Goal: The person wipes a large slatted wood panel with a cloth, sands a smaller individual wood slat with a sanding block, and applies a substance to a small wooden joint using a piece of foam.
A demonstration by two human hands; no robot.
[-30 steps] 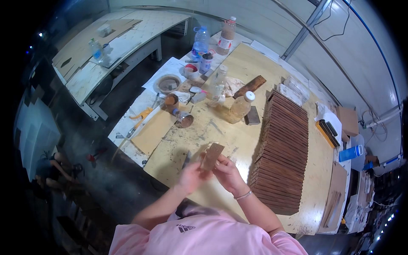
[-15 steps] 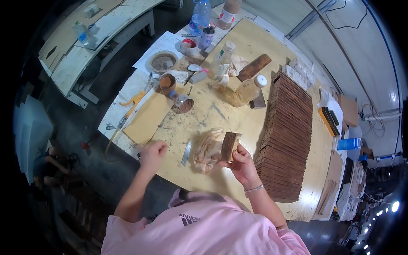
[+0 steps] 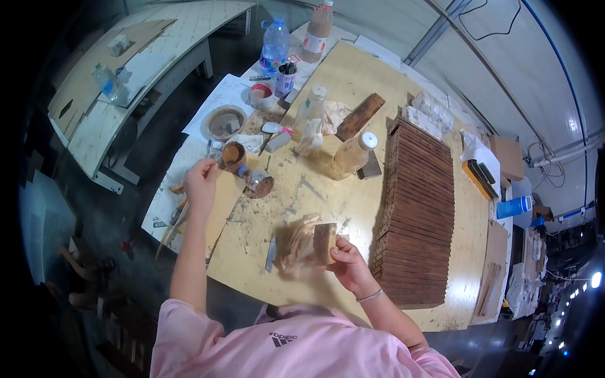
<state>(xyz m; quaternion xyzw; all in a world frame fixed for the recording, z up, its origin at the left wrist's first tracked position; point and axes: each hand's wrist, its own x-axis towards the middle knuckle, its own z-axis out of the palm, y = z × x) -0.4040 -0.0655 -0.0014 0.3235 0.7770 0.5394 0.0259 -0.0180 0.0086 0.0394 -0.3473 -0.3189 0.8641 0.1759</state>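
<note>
My right hand (image 3: 350, 269) grips a small wooden block (image 3: 324, 243), dark brown on its broad face and pale along one edge. Crumpled, stained paper (image 3: 295, 249) lies just left of the block, and beyond it a metal blade (image 3: 271, 254) rests on the table. My left hand (image 3: 200, 181) is closed with fingertips pinched together; whether anything is between them is too small to make out. It hovers above a yellowish board, left of an open container of brown powder (image 3: 232, 155). Beside that container, a cut clear bottle piece (image 3: 259, 183) with brown contents lies tipped over.
A long row of dark brown wooden strips (image 3: 416, 214) covers the table's right side. Capped bottles (image 3: 353, 156) of yellowish liquid, a brown wood block (image 3: 360, 117) and a round dish (image 3: 225, 122) stand farther back. A blue cup (image 3: 514, 207) is at the far right.
My left hand has moved forward and left, from the near table edge to beside the powder container. My right hand has lowered slightly toward me, still holding the block.
</note>
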